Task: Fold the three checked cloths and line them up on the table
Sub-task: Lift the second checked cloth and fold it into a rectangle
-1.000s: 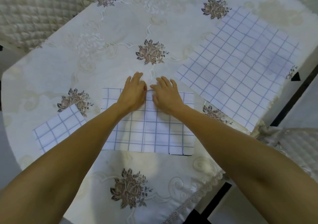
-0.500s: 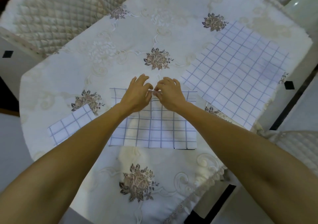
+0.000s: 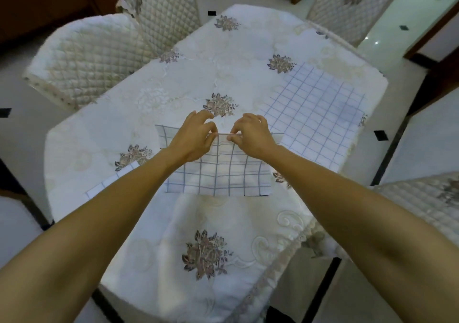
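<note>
Grip state: left hand (image 3: 192, 137) and right hand (image 3: 252, 136) each pinch the raised far edge of the middle checked cloth (image 3: 223, 176), thumb against forefinger. This thin white rectangle with a dark grid lies mid-desk (image 3: 173, 79) on an embroidered floral tablecloth (image 3: 223, 223). The larger flat checked cloth (image 3: 315, 119) lies just right; the small folded checked cloth (image 3: 109, 183) lies left, partly hidden by the left forearm (image 3: 129, 198).

- A folded white rectangular cloth with dark checks (image 3: 223, 176) lay mid-surface (image 3: 173, 94), its far edge lifted.
- A larger white square cloth with blue checks (image 3: 318, 116) lay flat and unfolded, just beside its right end.
- A small folded white checked cloth (image 3: 111, 183) lay to the left, partly hidden.
</note>
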